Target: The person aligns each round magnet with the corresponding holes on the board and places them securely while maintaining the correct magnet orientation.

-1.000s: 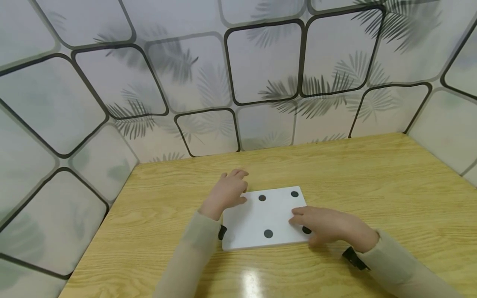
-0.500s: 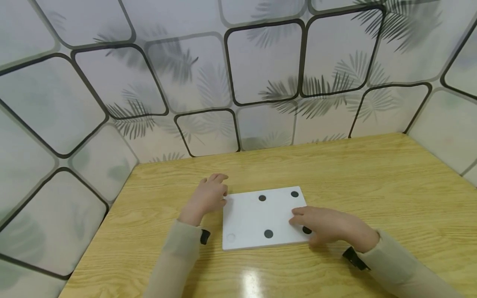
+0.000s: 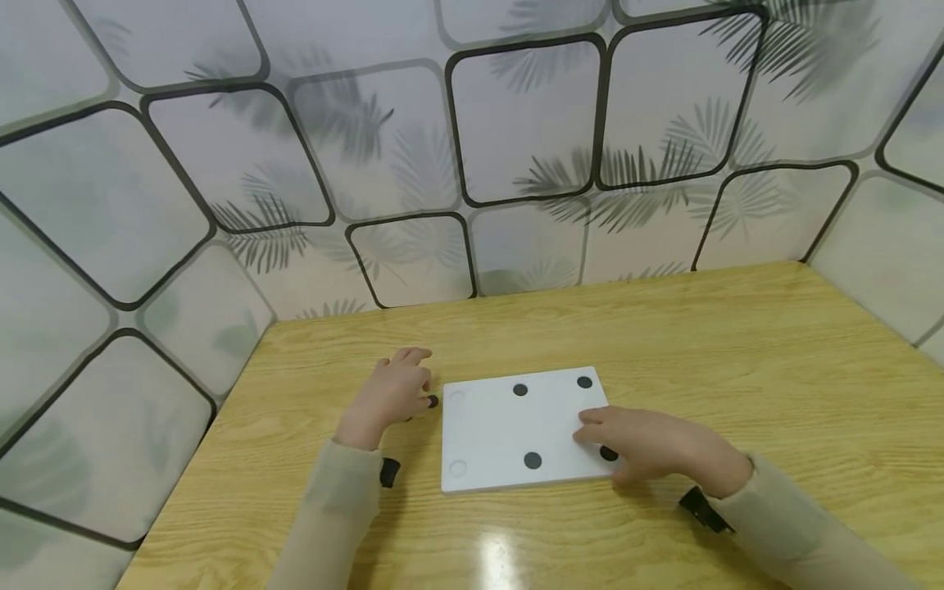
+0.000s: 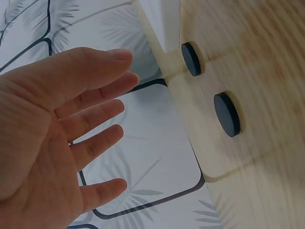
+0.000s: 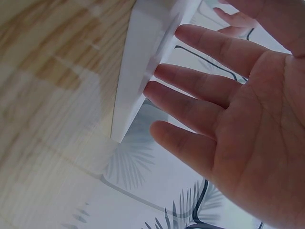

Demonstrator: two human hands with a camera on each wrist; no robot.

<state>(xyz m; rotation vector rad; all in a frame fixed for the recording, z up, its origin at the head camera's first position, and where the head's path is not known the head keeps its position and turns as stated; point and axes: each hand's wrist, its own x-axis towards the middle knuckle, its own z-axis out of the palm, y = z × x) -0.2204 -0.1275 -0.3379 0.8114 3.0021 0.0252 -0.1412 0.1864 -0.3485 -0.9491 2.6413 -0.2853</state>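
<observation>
A white rectangular board (image 3: 494,430) lies flat, with several black discs set in it and two shallow round recesses at its left end. My left hand (image 3: 387,389) is just left of the board, holding nothing, fingers loosely bent and spread in the left wrist view. Close by that hand, two loose black discs (image 4: 227,114) rest on the table; in the head view, one black disc (image 3: 433,401) shows at the thumb and the other is mostly hidden. My right hand (image 3: 656,447) rests its fairly straight fingertips on the board's right end, partly covering a disc.
A wood-grain table (image 3: 774,369) spreads out around the board. Behind it and at both sides stand pale panels (image 3: 524,123) with dark rounded outlines and leaf prints. A black strap piece (image 3: 704,510) sits at the right sleeve, and a similar one at the left.
My left hand has moved left, off the board's upper left corner, uncovering the recess there. A loose disc now shows on the table by the thumb. The right hand has stayed in place.
</observation>
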